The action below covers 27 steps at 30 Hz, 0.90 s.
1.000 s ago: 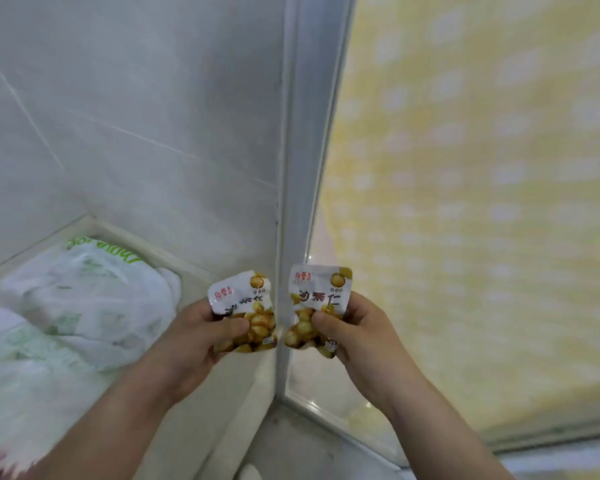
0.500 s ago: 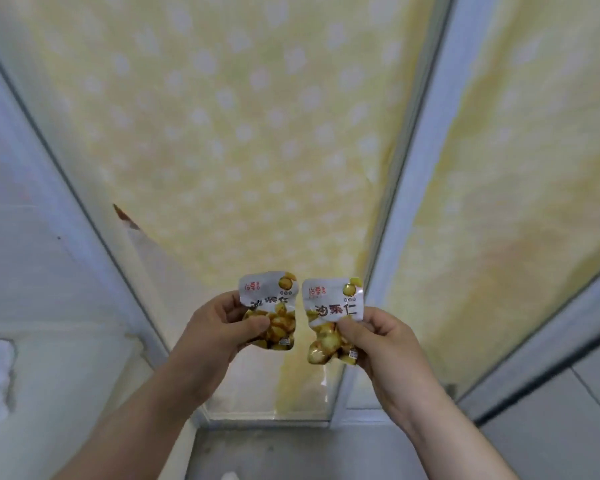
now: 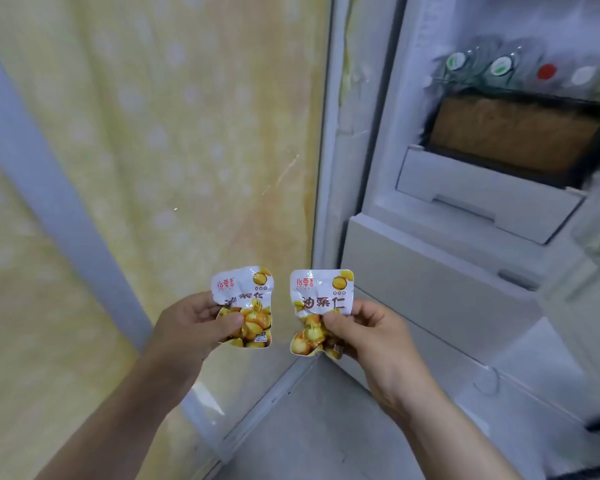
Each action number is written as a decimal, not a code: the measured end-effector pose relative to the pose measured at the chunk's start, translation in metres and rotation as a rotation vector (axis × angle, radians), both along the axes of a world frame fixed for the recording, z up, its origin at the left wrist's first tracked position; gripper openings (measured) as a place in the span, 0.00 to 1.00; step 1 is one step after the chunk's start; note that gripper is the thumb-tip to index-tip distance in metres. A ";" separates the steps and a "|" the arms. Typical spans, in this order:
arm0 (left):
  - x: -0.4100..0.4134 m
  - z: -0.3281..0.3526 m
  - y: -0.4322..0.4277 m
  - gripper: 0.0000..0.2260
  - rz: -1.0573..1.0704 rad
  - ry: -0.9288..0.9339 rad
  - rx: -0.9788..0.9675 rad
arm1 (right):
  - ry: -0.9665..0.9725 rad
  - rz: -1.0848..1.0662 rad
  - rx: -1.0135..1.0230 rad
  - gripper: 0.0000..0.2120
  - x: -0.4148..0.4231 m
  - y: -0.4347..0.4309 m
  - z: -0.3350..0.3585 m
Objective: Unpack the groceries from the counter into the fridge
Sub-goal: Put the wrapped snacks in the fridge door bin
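Observation:
I hold two small white-and-yellow chestnut snack packets side by side at chest height. My left hand (image 3: 191,327) grips the left packet (image 3: 245,299) by its lower edge. My right hand (image 3: 371,337) pinches the right packet (image 3: 321,299) the same way. The open fridge (image 3: 368,140) stands to the right, its white drawers (image 3: 440,282) just beyond my right hand. A black tray with a brown block (image 3: 513,140) sits in the upper drawer, and several bottles with green, red and white caps (image 3: 499,69) stand above it.
A glass door or window with a yellow dotted curtain (image 3: 174,133) fills the left half, with a pale frame bar (image 3: 49,202) crossing it. Grey floor (image 3: 312,427) lies below between the glass and the fridge.
My view has swung right from the counter corner with the plastic bags, past the curtained glass, to the open fridge. Both hands keep hold of the packets.

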<state>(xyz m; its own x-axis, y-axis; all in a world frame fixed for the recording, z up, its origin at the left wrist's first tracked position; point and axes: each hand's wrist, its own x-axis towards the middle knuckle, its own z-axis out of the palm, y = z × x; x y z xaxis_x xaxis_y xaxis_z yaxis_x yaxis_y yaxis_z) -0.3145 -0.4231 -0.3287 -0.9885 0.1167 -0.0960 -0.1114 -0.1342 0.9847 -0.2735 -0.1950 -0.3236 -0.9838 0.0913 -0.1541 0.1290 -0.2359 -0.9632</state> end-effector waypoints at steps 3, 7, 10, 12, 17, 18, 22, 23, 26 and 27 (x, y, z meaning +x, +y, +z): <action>-0.036 0.000 0.027 0.16 -0.130 -0.002 -0.009 | -0.011 -0.139 -0.017 0.04 -0.003 0.019 0.005; -0.073 0.004 0.056 0.22 -0.289 0.005 0.003 | -0.024 -0.323 0.002 0.04 -0.008 0.032 0.009; -0.095 0.003 0.075 0.23 -0.384 -0.004 0.027 | -0.004 -0.460 0.023 0.04 -0.007 0.036 0.011; -0.104 -0.001 0.090 0.21 -0.460 -0.007 0.043 | -0.002 -0.537 0.037 0.05 -0.002 0.039 0.009; -0.110 -0.007 0.132 0.20 -0.673 -0.008 0.037 | -0.009 -0.727 0.083 0.05 0.022 0.045 0.005; -0.110 -0.007 0.140 0.22 -0.716 -0.009 0.045 | -0.010 -0.760 0.095 0.05 0.028 0.047 0.005; -0.104 -0.001 0.180 0.39 -0.822 -0.038 0.095 | -0.012 -0.913 0.099 0.06 0.055 0.059 0.010; -0.100 0.000 0.191 0.40 -0.848 -0.047 0.100 | -0.010 -0.948 0.101 0.06 0.063 0.062 0.011; -0.085 0.007 0.222 0.38 -0.946 -0.069 0.127 | 0.011 -1.054 0.107 0.07 0.083 0.077 0.016; -0.080 0.010 0.232 0.38 -0.975 -0.069 0.136 | 0.017 -1.093 0.112 0.06 0.089 0.082 0.018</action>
